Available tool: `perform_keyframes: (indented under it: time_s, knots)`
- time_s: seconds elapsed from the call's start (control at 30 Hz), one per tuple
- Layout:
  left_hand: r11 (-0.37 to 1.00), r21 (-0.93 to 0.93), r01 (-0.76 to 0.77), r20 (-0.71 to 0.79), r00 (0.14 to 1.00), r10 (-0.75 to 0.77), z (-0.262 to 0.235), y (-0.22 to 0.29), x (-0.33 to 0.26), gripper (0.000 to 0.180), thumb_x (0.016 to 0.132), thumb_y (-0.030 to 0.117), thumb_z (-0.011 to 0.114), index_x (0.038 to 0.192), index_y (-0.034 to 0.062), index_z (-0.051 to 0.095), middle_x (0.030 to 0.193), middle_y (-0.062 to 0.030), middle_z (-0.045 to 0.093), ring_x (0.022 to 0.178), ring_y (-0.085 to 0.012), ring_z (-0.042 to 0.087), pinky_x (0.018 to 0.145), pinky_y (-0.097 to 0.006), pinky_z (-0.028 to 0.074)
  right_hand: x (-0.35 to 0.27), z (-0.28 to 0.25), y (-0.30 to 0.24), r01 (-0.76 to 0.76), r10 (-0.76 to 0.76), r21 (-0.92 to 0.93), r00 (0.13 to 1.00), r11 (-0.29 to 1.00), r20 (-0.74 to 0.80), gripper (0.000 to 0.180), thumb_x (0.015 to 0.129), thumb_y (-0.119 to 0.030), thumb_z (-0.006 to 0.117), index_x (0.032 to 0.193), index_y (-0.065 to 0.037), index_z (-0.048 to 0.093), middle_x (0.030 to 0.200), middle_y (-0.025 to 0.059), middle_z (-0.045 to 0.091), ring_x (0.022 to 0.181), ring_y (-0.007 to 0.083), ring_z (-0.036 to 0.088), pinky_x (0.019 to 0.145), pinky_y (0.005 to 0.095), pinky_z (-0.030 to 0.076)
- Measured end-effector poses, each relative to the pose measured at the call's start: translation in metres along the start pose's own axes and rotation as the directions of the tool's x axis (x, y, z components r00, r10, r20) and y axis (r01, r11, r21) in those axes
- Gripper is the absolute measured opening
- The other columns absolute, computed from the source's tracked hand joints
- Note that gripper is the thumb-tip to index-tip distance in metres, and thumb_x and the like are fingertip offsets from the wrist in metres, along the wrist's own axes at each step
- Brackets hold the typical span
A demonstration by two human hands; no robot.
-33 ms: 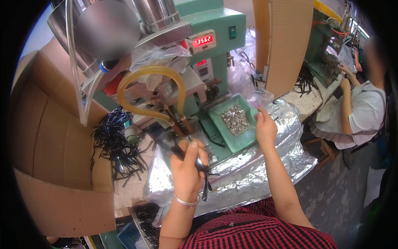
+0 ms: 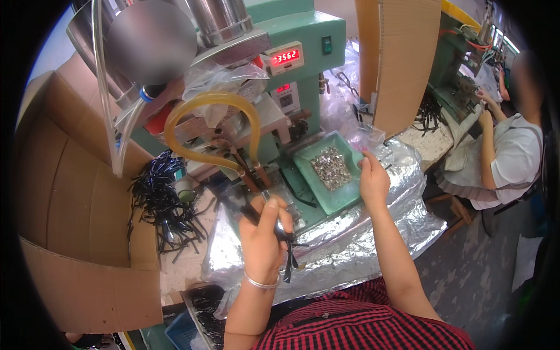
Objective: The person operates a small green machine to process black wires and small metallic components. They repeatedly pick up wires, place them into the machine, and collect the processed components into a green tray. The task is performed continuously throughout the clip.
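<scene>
left hand [image 2: 262, 236] gripping black strips [image 2: 279, 233], right hand [image 2: 372, 181] at green tray [image 2: 338, 198]

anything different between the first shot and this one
Nothing visibly changed. The left hand grips the bundle of black strips by the green machine just as before, and the right hand rests at the edge of the green tray of small metal parts, same as earlier.

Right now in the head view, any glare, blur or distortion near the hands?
Head view: strong fisheye, black corners, straight edges bowed toward the rim; crinkled silver foil sheet throws bright glare under both hands; left hand gripping thin black strips is fairly sharp; small metal parts in the shallow green tray merge together.
</scene>
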State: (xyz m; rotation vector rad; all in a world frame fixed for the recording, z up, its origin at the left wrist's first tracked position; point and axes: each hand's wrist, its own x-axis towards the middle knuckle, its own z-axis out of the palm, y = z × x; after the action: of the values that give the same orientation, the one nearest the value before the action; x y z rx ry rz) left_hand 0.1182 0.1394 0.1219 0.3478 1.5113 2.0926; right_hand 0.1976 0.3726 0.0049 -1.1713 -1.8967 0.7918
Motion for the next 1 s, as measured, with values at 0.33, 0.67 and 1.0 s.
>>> perform_keyframes:
  time_s: [0.33, 0.67, 1.0]
  knots:
    - [0.995, -0.096, 0.001, 0.067, 0.998, 0.006, -0.007, -0.006, 0.003, 0.023, 0.096, 0.024, 0.049, 0.090, 0.0023, 0.054, 0.058, -0.0037, 0.052, 0.041, -0.0067, 0.039, 0.035, -0.018, 0.026, 0.001, 0.000, -0.001, -0.012, 0.012, -0.009, 1.000, 1.000, 0.001, 0.034, 0.093, -0.025, 0.043, 0.113, -0.008, 0.064, 0.090, 0.0112, 0.069, 0.086, 0.0275, 0.066, 0.078, 0.0355, 0.048]
    - [0.997, -0.080, 0.004, 0.064, 0.998, 0.001, -0.004, -0.003, 0.001, 0.021, 0.097, 0.021, 0.047, 0.090, 0.0025, 0.053, 0.057, -0.0020, 0.050, 0.043, -0.0057, 0.037, 0.038, -0.018, 0.027, 0.002, 0.003, 0.004, -0.007, 0.007, 0.006, 1.000, 1.000, -0.007, 0.033, 0.094, -0.026, 0.044, 0.112, -0.008, 0.064, 0.090, 0.0102, 0.070, 0.084, 0.0255, 0.066, 0.076, 0.0346, 0.049]
    - [0.997, -0.082, -0.011, 0.068, 0.998, 0.017, -0.005, -0.006, 0.002, 0.022, 0.097, 0.023, 0.049, 0.089, 0.0029, 0.054, 0.058, -0.0034, 0.052, 0.041, -0.0066, 0.039, 0.036, -0.019, 0.026, 0.005, 0.006, 0.013, -0.021, 0.020, 0.118, 1.000, 0.993, 0.007, 0.029, 0.092, -0.023, 0.048, 0.111, -0.008, 0.065, 0.089, 0.0103, 0.070, 0.083, 0.0229, 0.067, 0.075, 0.0326, 0.049]
